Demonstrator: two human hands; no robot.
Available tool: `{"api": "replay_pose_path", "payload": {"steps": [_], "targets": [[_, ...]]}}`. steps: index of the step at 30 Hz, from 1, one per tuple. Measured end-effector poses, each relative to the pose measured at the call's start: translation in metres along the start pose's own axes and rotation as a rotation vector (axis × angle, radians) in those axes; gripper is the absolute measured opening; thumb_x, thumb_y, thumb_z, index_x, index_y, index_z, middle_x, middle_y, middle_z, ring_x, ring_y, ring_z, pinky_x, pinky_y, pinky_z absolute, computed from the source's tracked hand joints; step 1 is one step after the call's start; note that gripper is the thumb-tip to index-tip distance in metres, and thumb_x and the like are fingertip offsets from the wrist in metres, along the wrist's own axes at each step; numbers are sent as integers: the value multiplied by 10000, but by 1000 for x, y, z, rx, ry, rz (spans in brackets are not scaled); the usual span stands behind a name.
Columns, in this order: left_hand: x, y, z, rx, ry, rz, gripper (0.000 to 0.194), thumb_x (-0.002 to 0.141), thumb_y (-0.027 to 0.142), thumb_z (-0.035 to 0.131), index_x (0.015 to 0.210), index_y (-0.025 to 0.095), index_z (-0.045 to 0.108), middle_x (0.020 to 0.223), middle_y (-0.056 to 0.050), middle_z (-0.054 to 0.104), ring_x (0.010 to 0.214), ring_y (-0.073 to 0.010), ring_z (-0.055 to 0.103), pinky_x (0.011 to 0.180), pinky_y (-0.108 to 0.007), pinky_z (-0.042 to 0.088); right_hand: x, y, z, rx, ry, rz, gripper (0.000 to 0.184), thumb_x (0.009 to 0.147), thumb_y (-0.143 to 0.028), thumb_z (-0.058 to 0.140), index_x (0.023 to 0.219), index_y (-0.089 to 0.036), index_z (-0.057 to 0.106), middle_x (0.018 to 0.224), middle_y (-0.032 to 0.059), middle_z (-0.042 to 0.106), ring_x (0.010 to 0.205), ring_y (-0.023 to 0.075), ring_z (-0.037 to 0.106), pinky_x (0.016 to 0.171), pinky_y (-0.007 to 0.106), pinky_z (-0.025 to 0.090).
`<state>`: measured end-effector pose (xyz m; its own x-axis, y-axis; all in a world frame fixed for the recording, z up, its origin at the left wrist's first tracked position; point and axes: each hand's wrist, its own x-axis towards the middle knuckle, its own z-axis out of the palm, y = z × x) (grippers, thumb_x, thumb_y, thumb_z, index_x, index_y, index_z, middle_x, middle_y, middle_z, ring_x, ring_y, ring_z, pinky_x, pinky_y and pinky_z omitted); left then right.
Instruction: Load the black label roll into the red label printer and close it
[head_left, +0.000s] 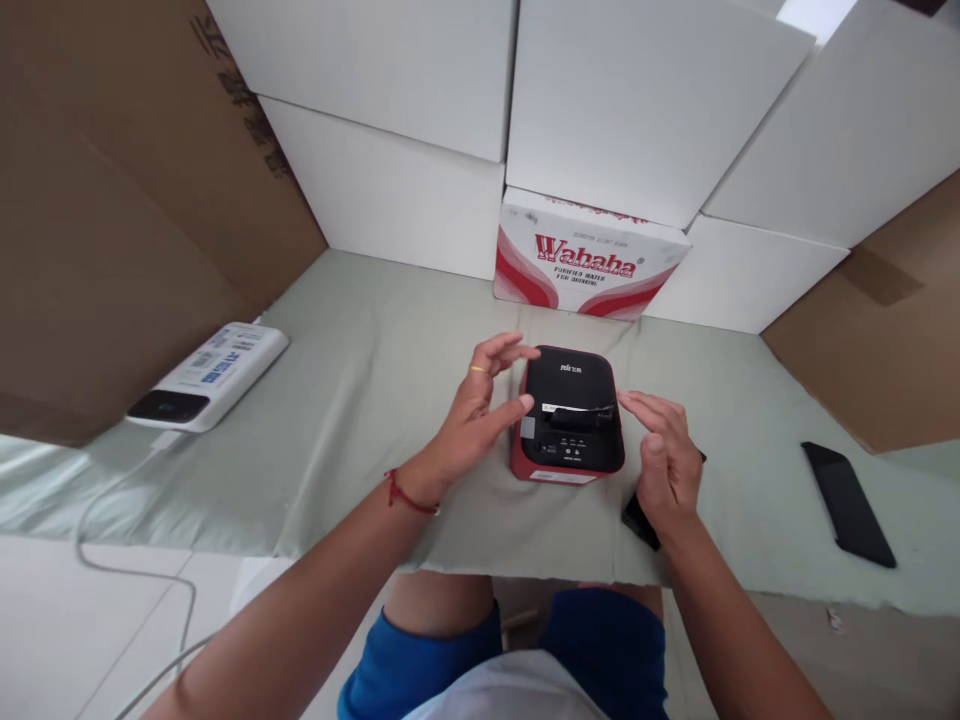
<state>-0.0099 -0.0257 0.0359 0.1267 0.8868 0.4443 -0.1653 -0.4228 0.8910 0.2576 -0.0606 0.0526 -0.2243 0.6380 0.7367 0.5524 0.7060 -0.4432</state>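
Observation:
A compact red-and-black label printer (574, 390) sits on the green cloth, its black top facing up with a slot cover, small buttons and a white label on the front. My left hand (484, 405) is at the printer's left side, thumb and fingers apart, fingertips at the edge of its top. On the other side, my right hand (667, 455) has its fingers stretched out close together, the tips by the right edge. Whether either hand touches the case, I cannot tell. Partly covered by my right hand, a flat black object (639, 522) lies on the cloth.
A white power bank (214, 375) with a plugged-in cable (135, 480) lies at left. A black phone-like slab (847, 503) is at right. A Wahaba-lettered water carton (589, 258) stands behind, against white boxes (390, 180). Brown cardboard (112, 220) flanks the table.

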Motion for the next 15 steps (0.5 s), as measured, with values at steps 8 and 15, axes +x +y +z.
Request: {"api": "replay_pose_path", "payload": {"steps": [8, 15], "targets": [[2, -40, 0, -425, -184, -265, 1288, 727, 286, 809, 1748, 483, 48, 1856, 9, 207, 1752, -330, 113, 1426, -586, 40, 11, -15, 9, 38, -128, 95, 787, 1013, -373, 748, 1703, -310, 373, 1341, 95, 745, 1289, 283, 649, 1108, 525, 544], [-1, -44, 2, -419, -210, -279, 1282, 719, 268, 816, 1753, 484, 89, 1874, 20, 183, 1751, -297, 152, 1428, -535, 111, 22, -24, 10, -78, -124, -77, 185, 1014, -210, 692, 1146, -293, 793, 1004, 36, 814, 959, 241, 673, 866, 452, 538]]}}
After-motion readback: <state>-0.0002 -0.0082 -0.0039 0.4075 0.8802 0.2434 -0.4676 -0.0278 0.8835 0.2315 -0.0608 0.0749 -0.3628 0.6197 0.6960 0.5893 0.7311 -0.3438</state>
